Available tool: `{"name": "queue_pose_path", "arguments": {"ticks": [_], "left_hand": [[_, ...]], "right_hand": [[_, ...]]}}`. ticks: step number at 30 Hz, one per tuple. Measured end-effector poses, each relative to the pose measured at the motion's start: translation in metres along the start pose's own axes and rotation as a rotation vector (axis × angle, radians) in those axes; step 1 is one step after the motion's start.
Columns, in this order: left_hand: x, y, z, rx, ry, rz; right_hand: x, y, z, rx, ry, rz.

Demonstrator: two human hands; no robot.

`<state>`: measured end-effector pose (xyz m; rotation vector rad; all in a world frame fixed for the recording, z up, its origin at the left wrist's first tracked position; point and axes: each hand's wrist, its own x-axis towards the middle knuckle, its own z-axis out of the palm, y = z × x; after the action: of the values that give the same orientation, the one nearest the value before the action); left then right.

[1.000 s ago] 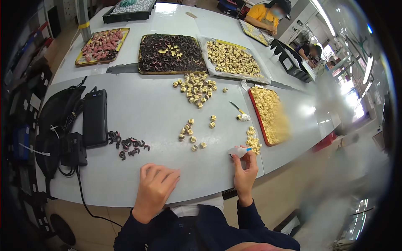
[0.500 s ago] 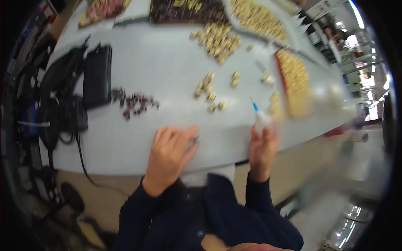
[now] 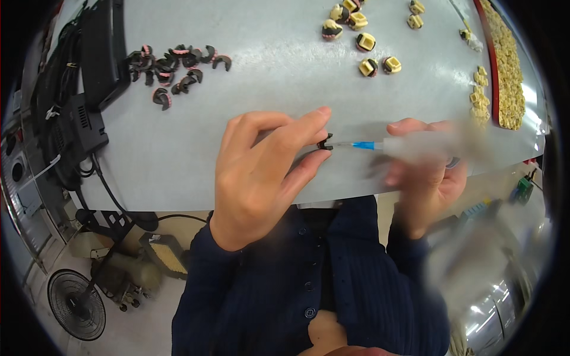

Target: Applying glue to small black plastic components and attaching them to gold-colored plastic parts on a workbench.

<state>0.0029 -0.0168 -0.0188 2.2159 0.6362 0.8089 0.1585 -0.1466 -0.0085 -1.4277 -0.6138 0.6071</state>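
Between the thumb and fingertips of my left hand [image 3: 264, 166] is a small black curved piece [image 3: 326, 142]. My right hand [image 3: 430, 178] is wrapped round a whitish squeeze bottle [image 3: 409, 146], blurred, with a blue-based needle tip [image 3: 363, 145]. The bottle lies level, its thin needle pointing left. The needle's end is at the black piece; whether it touches cannot be made out. Beyond my left hand lies a loose group of black curved pieces with pink edges [image 3: 191, 76]. Several cream-yellow pieces, some joined to black parts [image 3: 366, 41], sit farther off in the middle.
A black box-shaped device [image 3: 102, 50] and cables [image 3: 56, 77] occupy the table's left side. At the right stands a red-edged tray [image 3: 494, 83] of small yellow pieces, with more yellow pieces [image 3: 480, 98] beside it. A fan [image 3: 77, 304] stands below the table, lower left.
The needle has swung from pointing away across the table to pointing left, meeting the piece in my left hand. My hands are closer together, and the view has tilted down nearer to them.
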Motion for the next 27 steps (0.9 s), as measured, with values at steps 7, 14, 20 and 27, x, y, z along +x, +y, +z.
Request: {"name": "queue_pose_path", "arguments": {"ticks": [7, 14, 20, 27], "left_hand": [[0.003, -0.001, -0.003, 0.030, -0.015, 0.075], [0.003, -0.004, -0.001, 0.034, -0.001, 0.108], [0.004, -0.002, -0.002, 0.037, -0.009, 0.109], [0.003, -0.002, -0.001, 0.039, -0.012, 0.094]], "right_hand": [[0.000, -0.004, 0.004, 0.019, -0.048, 0.025], [0.000, -0.006, 0.012, -0.204, 0.008, 0.053], [0.000, -0.008, 0.014, -0.233, 0.015, 0.049], [0.001, -0.006, 0.011, -0.291, 0.030, 0.035]]}}
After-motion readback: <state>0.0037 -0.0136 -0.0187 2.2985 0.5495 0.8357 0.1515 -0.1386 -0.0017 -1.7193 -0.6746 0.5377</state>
